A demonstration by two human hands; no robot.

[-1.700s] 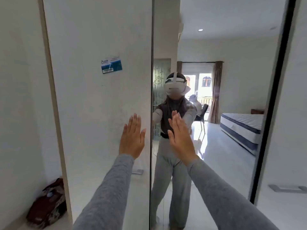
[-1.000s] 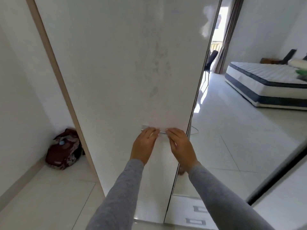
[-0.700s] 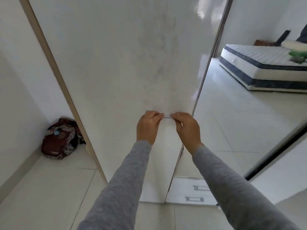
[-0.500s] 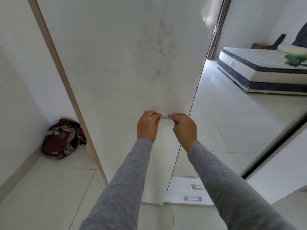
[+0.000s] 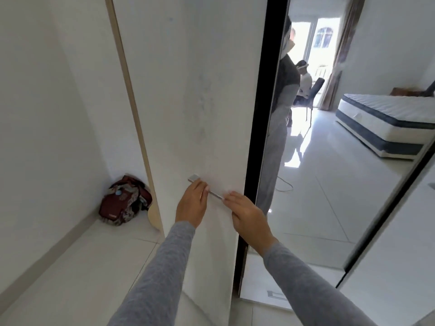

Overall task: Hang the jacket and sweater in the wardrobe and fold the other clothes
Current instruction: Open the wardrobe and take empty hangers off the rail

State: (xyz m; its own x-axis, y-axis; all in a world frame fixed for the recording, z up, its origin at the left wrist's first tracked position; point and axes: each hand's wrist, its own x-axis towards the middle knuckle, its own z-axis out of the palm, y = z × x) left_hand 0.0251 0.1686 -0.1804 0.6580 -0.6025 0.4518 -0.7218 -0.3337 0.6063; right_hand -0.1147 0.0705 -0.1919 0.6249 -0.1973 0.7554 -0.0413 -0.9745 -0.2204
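Note:
A white wardrobe door stands in front of me with a small metal bar handle low on it. My left hand grips the left part of the handle and my right hand grips its right end. The door stands ajar, and a dark gap shows along its right edge. No jacket, sweater or other clothes are in view.
A mirror door to the right reflects the room: a bed, a chair, curtains and a person. A dark red bag lies on the tiled floor in the left corner by the wall. A wooden strip edges the wardrobe's left side.
Both hands left the flat door fronts, dropped to the handle and gripped it. The white door has since come towards me, so a dark gap now shows beside the mirror door.

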